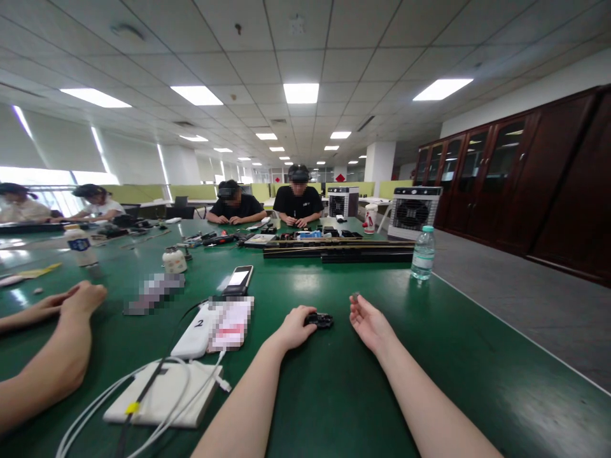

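On the green table, my left hand (294, 326) has its fingers and thumb closed on the left end of a small black part (323, 320). This part lies low at the tabletop and looks like moulded plastic with an uneven outline; its exact kind cannot be made out. To the right, my right hand (370, 322) is turned partly palm-up, its fingertips pinched together around a tiny greyish piece (354, 296). That piece is too small to name. A gap separates my right hand from the black part.
Left of my arm lie a phone (238, 280), a white power bank (193, 334), a white box (157, 394) and white cables (88, 416). A co-worker's forearms (62, 356) rest further left. Ahead are long black bars (367, 257) and a water bottle (422, 254).
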Motion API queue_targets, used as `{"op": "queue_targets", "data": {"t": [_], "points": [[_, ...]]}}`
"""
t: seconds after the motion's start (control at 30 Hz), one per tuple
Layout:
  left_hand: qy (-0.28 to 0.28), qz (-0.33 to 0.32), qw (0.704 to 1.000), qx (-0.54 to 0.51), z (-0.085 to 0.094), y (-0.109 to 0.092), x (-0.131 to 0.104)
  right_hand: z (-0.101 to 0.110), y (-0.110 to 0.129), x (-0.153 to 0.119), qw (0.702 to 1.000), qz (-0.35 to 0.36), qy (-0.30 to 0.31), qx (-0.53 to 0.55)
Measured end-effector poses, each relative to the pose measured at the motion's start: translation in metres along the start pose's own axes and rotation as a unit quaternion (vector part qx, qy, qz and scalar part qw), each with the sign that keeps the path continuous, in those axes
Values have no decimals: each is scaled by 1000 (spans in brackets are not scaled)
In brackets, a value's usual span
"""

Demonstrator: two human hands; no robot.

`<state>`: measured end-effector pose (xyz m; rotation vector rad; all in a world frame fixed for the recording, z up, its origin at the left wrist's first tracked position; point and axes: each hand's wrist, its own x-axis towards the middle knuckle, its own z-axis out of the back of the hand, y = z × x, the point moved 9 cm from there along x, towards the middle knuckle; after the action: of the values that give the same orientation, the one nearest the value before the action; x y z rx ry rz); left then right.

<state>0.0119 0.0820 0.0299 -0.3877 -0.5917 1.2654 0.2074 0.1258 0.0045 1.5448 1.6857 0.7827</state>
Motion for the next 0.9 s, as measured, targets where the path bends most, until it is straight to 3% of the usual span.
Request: {"op": "queue_targets", "data": {"t": [0.37, 0.53, 0.9], "points": [[-1, -4, 1000, -6, -2, 0, 1, -37, 19, -22, 976, 138, 55, -158], [-8, -2, 1000, -9, -1, 0, 0, -51, 22, -27, 927, 229, 88, -284], [-9, -15, 1000, -4, -2, 1, 2, -68, 6, -39, 791, 298, 162, -509]]}}
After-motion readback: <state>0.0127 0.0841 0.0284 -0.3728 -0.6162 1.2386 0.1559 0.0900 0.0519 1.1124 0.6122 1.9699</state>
